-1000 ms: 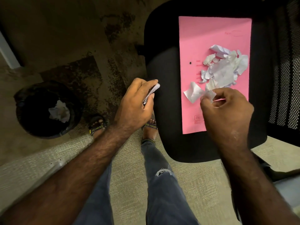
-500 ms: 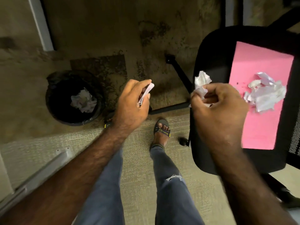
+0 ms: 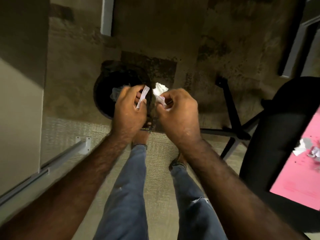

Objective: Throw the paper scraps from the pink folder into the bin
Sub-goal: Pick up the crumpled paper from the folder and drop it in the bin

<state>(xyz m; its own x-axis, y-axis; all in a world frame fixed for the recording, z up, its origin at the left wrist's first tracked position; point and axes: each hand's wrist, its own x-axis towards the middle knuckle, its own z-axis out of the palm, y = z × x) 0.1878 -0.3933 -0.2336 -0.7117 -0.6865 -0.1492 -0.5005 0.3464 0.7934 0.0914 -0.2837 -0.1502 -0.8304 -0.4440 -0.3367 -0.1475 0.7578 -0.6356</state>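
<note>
Both hands are out front and loaded: the left hand (image 3: 129, 108) is pinched shut on a flat white strip of paper (image 3: 142, 96), the right hand (image 3: 178, 111) closed round a crumpled white scrap (image 3: 160, 91) that pokes up past its fingers. The black bin (image 3: 105, 89) sits on the floor straight ahead and a touch to the left, so the left hand looks to be over its near rim while the right hangs just off its right edge and would need to slide leftward before letting go. Well off to the right, more scraps (image 3: 307, 148) wait on the pink folder (image 3: 294, 174) lying on the black chair (image 3: 270, 135), so plenty of the job remains.
</note>
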